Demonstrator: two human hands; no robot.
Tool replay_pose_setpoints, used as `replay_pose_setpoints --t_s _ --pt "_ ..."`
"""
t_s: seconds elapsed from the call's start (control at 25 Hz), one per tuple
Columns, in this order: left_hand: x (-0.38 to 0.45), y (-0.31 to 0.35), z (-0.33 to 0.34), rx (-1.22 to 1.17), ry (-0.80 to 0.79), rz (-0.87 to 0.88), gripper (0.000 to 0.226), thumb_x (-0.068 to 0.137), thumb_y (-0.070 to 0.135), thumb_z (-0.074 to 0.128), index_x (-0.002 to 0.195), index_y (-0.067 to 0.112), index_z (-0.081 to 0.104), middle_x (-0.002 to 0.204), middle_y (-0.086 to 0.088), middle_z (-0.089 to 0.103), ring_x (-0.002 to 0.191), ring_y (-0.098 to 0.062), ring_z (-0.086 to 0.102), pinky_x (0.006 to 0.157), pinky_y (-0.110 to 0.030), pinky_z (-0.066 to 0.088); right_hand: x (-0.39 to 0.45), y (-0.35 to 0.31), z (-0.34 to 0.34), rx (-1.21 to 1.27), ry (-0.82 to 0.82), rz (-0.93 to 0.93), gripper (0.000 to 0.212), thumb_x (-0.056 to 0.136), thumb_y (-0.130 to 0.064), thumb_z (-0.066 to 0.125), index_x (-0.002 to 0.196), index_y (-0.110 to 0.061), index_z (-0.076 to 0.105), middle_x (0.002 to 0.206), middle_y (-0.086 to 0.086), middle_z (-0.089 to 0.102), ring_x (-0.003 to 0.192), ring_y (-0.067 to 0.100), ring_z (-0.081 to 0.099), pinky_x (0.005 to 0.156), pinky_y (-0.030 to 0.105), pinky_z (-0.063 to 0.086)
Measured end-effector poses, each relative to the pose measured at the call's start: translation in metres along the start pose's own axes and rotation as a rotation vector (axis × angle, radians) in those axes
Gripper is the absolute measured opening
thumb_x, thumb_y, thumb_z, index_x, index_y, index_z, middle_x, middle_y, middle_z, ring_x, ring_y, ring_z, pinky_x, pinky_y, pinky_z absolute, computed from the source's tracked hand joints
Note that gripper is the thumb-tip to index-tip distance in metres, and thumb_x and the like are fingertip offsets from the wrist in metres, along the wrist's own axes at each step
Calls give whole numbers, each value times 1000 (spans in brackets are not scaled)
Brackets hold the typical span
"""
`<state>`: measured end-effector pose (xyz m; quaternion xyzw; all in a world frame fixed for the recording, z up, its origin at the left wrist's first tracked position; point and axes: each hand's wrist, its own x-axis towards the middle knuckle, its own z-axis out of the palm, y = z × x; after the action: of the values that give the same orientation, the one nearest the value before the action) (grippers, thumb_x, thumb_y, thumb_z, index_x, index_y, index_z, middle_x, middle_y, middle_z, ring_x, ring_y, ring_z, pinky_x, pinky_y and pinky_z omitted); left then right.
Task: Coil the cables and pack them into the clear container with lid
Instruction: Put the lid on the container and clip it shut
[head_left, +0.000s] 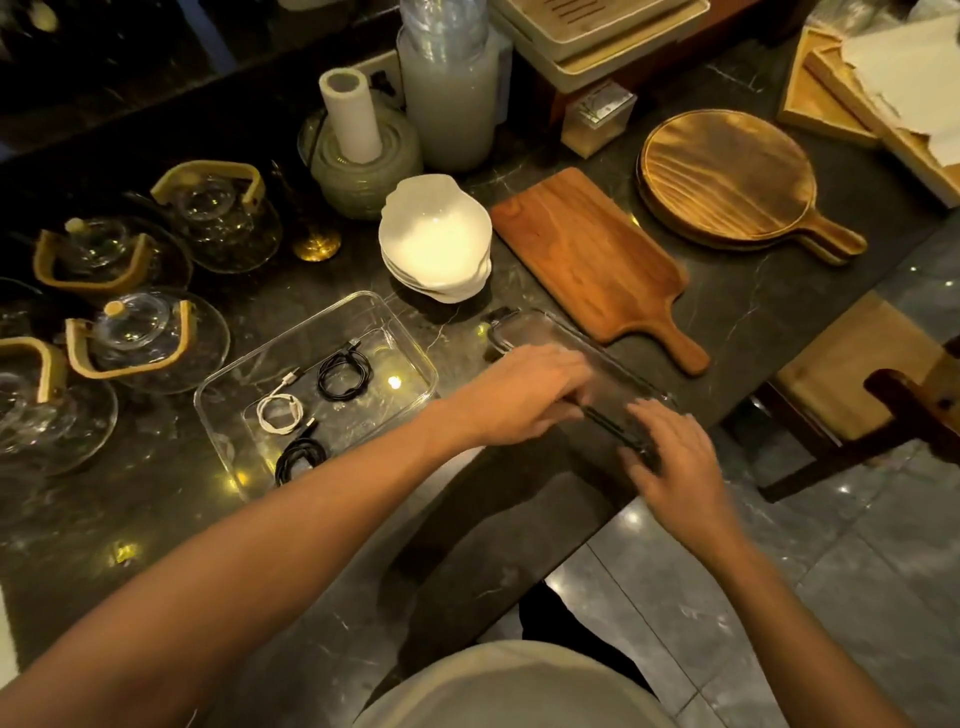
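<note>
A clear rectangular container (283, 343) stands open on the dark marble counter. Inside it lie three coiled cables: a black one (344, 371) at the far side, a white one (280, 410) in the middle and another black one (298, 457) nearest me. To its right lies the clear lid (540, 332) with a dark rim. My left hand (524, 397) grips the lid's long near edge. My right hand (672, 460) curls over the lid's near end, slightly blurred.
Glass teapots (135, 332) with wooden handles crowd the left. A stack of white bowls (434, 244) sits just behind the container. A long wooden board (592, 260) and a round one (727, 176) lie behind the lid. The counter edge and a wooden stool (852, 384) are on the right.
</note>
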<state>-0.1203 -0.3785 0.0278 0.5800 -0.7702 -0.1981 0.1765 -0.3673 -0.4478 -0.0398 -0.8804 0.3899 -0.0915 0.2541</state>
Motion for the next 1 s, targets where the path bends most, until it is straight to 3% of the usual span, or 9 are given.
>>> replay_pose_setpoints --t_s 0.08,0.12,0.2,0.28,0.44,0.52,0.64,0.76,1.0 --pt "4 12 -21 -25 145 40 10 92 18 70 98 11 66 100 -4 66 91 -22 62 79 -42 50 3 -1 -18 283 160 135 34 90 -25 76 123 -25 67 116 -7 72 111 16 67 96 45 56" --pt "3 15 -31 -58 220 31 10 93 17 70 99 10 66 101 -5 66 89 -21 64 78 -42 51 7 -5 -28 430 203 180 21 89 -33 76 109 -28 70 101 -10 74 96 11 70 83 34 60" --pt "-5 17 -49 -116 351 -27 14 94 20 70 100 8 67 102 -6 65 87 -21 64 75 -41 53 18 -18 -44 585 258 154 17 86 -40 74 90 -24 70 87 -3 73 81 14 70 72 23 58" --pt "-17 16 -62 -124 456 -88 16 94 22 70 102 9 68 102 -4 64 87 -17 63 74 -39 54 29 -35 -56 643 248 105 24 86 -43 74 85 -19 69 84 4 73 78 16 70 72 20 57" --pt "-52 4 -85 -125 631 -270 15 92 26 72 104 17 71 98 5 63 88 -8 60 75 -34 54 56 -79 -62 710 140 24 30 86 -48 72 88 -18 74 81 4 76 73 12 72 66 20 57" --pt "-76 -7 -95 -121 711 -385 19 90 26 73 107 18 70 101 4 65 92 -8 61 81 -34 56 75 -103 -56 757 54 -21 27 89 -41 72 86 -14 74 73 9 76 64 15 72 60 22 57" --pt "-128 -26 -106 -145 895 -607 43 87 29 77 126 17 63 114 1 63 101 -6 61 89 -27 55 102 -136 -38 907 -61 -21 28 90 -32 71 86 -4 69 64 15 73 52 18 69 49 25 57" --pt "-182 -39 -103 -395 1056 -895 61 85 40 78 137 20 53 119 2 61 100 -6 66 84 -20 56 126 -158 -21 981 -173 21 33 87 -38 72 85 -5 69 63 14 73 48 19 68 47 25 57" --pt "-253 -44 -61 -752 1131 -1064 23 96 23 68 115 11 62 83 -4 77 64 -21 76 57 -36 63 165 -193 21 941 -402 122 38 80 -46 78 86 -9 72 69 14 75 51 18 69 47 26 56"
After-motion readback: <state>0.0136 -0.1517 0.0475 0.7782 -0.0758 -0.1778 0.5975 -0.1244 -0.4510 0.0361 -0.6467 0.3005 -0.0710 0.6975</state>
